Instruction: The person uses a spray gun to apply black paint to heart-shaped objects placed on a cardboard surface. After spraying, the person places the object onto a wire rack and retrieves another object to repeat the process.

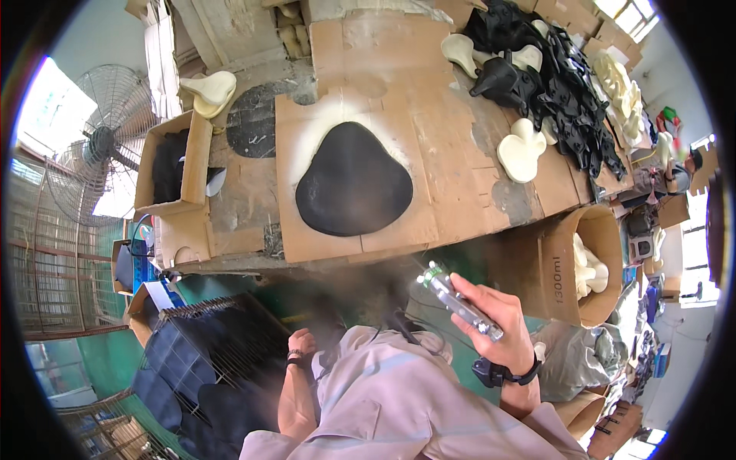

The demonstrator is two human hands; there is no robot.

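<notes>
A broad black saddle-shaped pad [354, 184] lies flat on a sheet of cardboard [441, 207], with pale overspray around its upper edge. Nearer my body, my right hand [500, 320] is closed around a metal spray gun [461, 303], whose nozzle end points up and left toward the bench edge. A faint haze hangs in front of the gun and over the pad. My left hand [302, 341] rests low by my side in a loose fist, near a wire rack [230, 349] of dark blue and black sheets. Nothing shows in its fingers.
Cream foam saddle pieces [521, 151] and a heap of black saddle covers [575, 103] lie on the bench's right. A cardboard box [567, 268] holds more foam below. At left stand a small box [172, 169] and a fan [103, 142]. A person [652, 184] is far right.
</notes>
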